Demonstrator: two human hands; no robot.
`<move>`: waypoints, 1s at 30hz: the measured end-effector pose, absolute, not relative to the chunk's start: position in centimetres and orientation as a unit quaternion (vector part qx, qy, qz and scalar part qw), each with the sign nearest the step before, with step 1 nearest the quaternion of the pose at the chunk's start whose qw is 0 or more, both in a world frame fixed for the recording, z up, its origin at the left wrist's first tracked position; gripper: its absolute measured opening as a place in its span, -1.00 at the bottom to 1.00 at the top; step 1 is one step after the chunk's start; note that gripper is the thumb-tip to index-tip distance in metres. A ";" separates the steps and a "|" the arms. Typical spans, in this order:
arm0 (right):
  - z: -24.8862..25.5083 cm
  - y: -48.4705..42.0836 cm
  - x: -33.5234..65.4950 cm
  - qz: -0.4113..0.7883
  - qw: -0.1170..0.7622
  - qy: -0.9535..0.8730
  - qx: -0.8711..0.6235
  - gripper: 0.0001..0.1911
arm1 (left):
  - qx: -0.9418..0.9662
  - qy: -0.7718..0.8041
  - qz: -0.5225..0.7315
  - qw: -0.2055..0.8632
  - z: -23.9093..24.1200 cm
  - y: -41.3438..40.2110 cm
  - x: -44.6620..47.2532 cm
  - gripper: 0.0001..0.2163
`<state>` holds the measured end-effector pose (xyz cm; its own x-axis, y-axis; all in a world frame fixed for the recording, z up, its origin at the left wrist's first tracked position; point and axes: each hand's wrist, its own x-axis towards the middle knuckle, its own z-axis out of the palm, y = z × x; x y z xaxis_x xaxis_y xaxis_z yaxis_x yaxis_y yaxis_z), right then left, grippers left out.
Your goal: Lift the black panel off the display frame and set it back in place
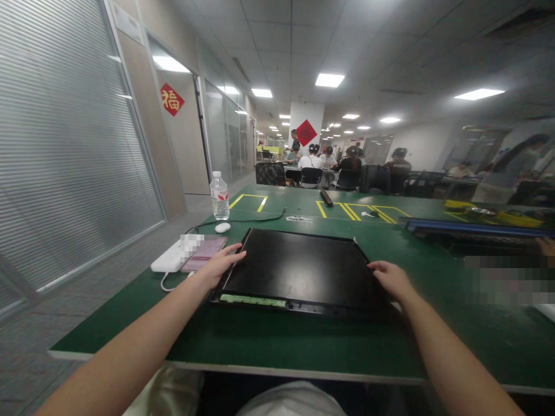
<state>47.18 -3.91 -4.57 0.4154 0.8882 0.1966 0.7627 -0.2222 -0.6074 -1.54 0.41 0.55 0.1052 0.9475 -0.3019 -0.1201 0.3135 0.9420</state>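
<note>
A flat black panel point(299, 268) lies on the green table point(277, 341) in front of me, with a green circuit strip point(254, 300) along its near edge. My left hand point(219, 266) rests on the panel's left edge, fingers stretched out flat. My right hand point(392, 278) lies on the panel's right edge, fingers also extended. Neither hand grips anything.
A phone point(203, 254) lies on a white power strip point(169, 260) left of the panel. Behind stand a water bottle point(219, 196), a white mouse point(222, 227) and a black cable point(243, 219). Another panel point(477, 231) lies far right. People sit at tables behind.
</note>
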 end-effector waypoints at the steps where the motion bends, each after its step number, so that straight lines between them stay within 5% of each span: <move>1: -4.5 -3.9 47.2 0.095 0.325 -0.530 -0.777 -0.70 | 0.399 0.514 0.421 0.632 0.6 0.3 -1.5 -0.21; 30: -4.9 -3.6 47.6 0.103 0.303 -0.525 -0.788 -0.65 | 0.428 0.433 0.466 0.642 2.0 -1.2 -0.7 -0.26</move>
<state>47.63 -3.59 -4.92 0.4268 0.8908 0.1560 0.7656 -0.2641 -0.5867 -0.66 -1.17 1.96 0.1908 0.9691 -0.1562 -0.2286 0.1986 0.9530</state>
